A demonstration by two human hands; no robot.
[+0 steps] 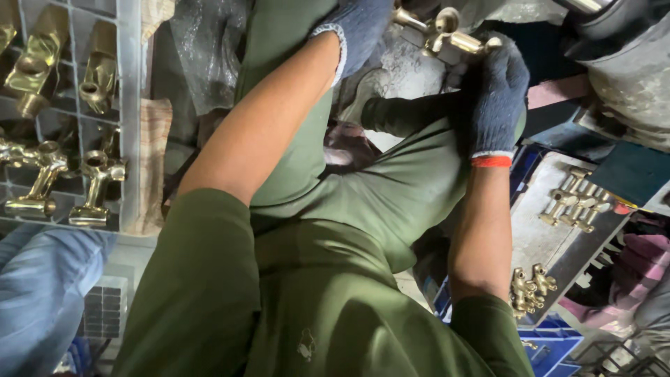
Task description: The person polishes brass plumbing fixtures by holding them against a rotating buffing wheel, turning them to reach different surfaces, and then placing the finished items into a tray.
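Both my hands wear dark blue knit gloves and meet at the top of the view around one brass tap body [447, 33], a shiny T-shaped fitting with round openings. My left hand [359, 28] grips its left end near the top edge. My right hand [497, 94], glove cuffed in red, closes on its right end from below. My bare forearms and green shirt fill the middle of the view.
A white plastic crate [129, 105] at left holds several polished brass fittings [98, 185]. More brass fittings [576, 202] lie on a grey board at right, others [530, 287] near a blue crate [551, 342]. A grey machine housing [628, 77] sits top right. Someone's blue-jeaned leg [42, 293] is at bottom left.
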